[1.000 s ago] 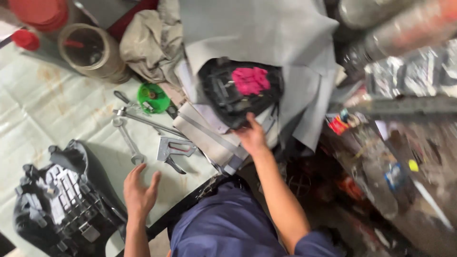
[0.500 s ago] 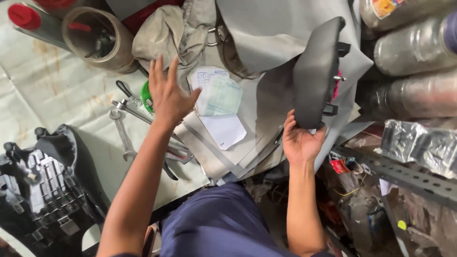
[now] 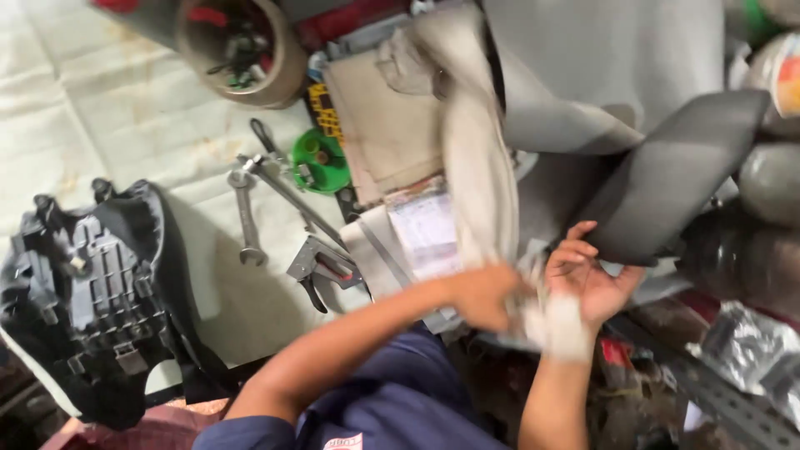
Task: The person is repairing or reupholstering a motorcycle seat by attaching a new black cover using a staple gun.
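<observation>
The black seat (image 3: 675, 196) (long, dark, slightly curved) is the biggest thing in hand: it slants with its long axis running from the upper right, near the right edge of the floor sheet (image 3: 125, 108), down to its low end just above the right hand (image 3: 587, 287). That hand lies palm up with fingers spread, touching the seat's low end, closed on nothing. The beige cloth (image 3: 479, 175) hangs down left of the seat to the left hand (image 3: 483, 293), blurred; its grip cannot be told. The right hand is nearer the seat.
</observation>
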